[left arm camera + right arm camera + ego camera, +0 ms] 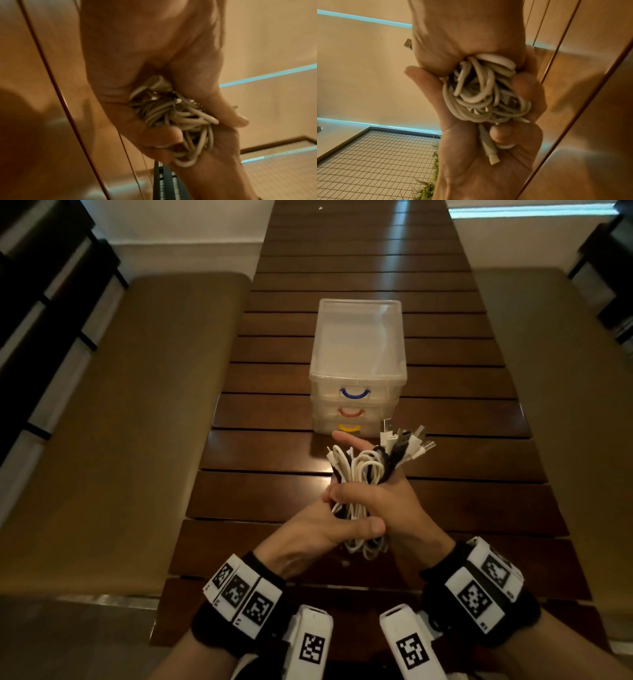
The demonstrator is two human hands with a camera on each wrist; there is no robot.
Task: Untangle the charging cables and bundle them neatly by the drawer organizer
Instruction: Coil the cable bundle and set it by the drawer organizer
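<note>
White and black charging cables (pixel 359 474) sit bunched in both my hands above the slatted wooden table (pixel 445 412), held clear of its surface. My left hand (pixel 318 529) comes in from 7 o'clock, its thumb laid across the lower part of the bundle and its fingers reaching up behind it. My right hand (pixel 387 501) comes in from 5 o'clock and wraps around the middle of the coils, fingers curled tight. So both hands are closed around the same bundle, pressed against each other.

USB plugs (pixel 407 440) fan out of the top of the bunch toward 1 o'clock. Loops hang out below the hands toward 6 o'clock. From the right wrist view, one white connector end (pixel 493 157) lies along the palm, away from the main knot of loops.

At 12 o'clock from the bundle, near it, stands the clear plastic drawer organizer (pixel 358 350), with three drawers stacked, handles blue, red and yellow from top to bottom. All three drawers look closed.

Padded benches (pixel 113 422) run along both long sides of the table.
</note>
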